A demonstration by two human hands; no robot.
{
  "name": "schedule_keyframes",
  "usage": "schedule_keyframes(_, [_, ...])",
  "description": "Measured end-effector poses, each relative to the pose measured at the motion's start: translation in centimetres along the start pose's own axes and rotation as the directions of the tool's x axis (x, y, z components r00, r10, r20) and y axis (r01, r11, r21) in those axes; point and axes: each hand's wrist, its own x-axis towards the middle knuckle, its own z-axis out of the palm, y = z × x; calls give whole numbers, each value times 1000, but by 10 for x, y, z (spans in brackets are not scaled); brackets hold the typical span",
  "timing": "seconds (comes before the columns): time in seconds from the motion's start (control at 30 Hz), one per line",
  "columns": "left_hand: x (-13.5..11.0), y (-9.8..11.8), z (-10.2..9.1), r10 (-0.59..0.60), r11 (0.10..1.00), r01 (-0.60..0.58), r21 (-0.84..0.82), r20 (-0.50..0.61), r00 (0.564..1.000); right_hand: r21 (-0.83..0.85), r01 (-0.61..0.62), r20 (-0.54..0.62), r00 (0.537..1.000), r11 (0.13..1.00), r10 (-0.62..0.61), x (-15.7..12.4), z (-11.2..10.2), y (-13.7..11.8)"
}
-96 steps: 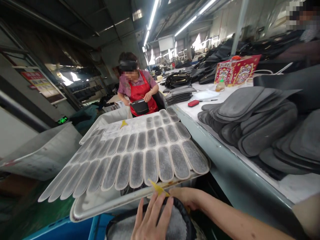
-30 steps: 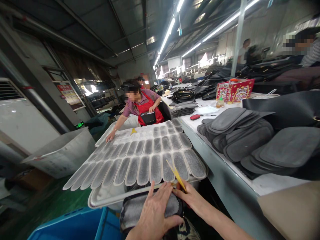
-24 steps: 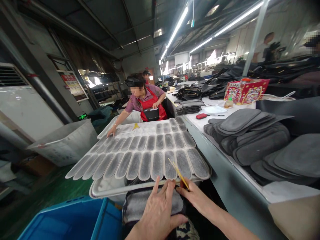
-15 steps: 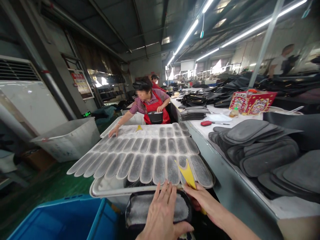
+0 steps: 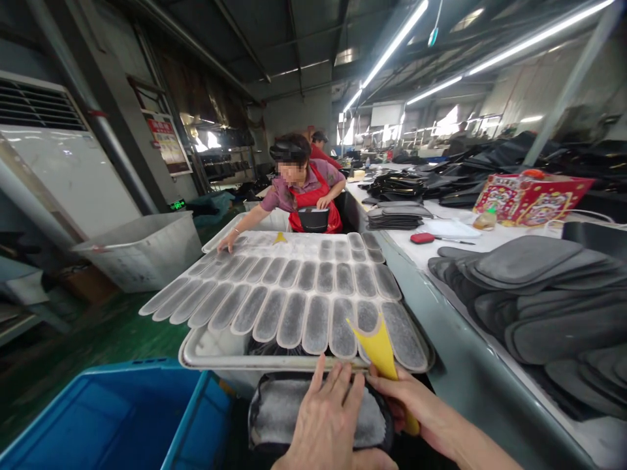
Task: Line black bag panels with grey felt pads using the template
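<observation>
My left hand [image 5: 326,418] lies flat, palm down, on a long rounded piece [image 5: 277,411] with a pale grey face and a black wrapped border. Its fingers are stretched out. In my right hand [image 5: 416,398] is a yellow tool [image 5: 377,349] with a flat, forked end pointing up and away. The right fingers wrap round its handle beside the piece's right end; part of them is hidden behind it. Just beyond both hands, rows of grey oval pieces [image 5: 316,326] with pale edges lie on a white tub [image 5: 215,359].
A co-worker's hand [image 5: 228,240] touches the far-left ovals, near another yellow tool [image 5: 279,237]. A blue crate [image 5: 196,418] stands at lower left. On the right table [image 5: 494,333] are stacked dark panels [image 5: 533,261], a red-handled tool [image 5: 422,239] and a red box [image 5: 553,199].
The whole view has shifted, so things appear a little farther right or lower left. My left hand stays on the grey-faced piece, and the yellow tool stays in my right hand.
</observation>
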Motion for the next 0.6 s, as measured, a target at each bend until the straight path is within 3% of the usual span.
schedule_keyframes(0.27, [5, -3, -6, 30, 999, -31, 23, 16, 999, -290, 13, 138, 990, 957, 28, 9, -16, -21])
schedule_keyframes(0.37, [5, -3, -6, 32, 998, -32, 57, -7, 999, -388, 78, 139, 990, 918, -26, 12, -14, -20])
schedule_keyframes(0.47, [1, 1, 0, 36, 986, -31, 165, -29, 999, -467, 228, 80, 973, 854, -216, 10, -8, -11])
schedule_keyframes(0.53, [-1, 3, 4, 30, 973, -26, 230, -15, 999, -571, 340, 29, 918, 748, -395, 10, -11, -3])
schedule_keyframes(0.6, [-3, 2, 6, -24, 983, 24, 179, -4, 1000, -690, 399, 29, 849, 604, -528, 12, -20, 5])
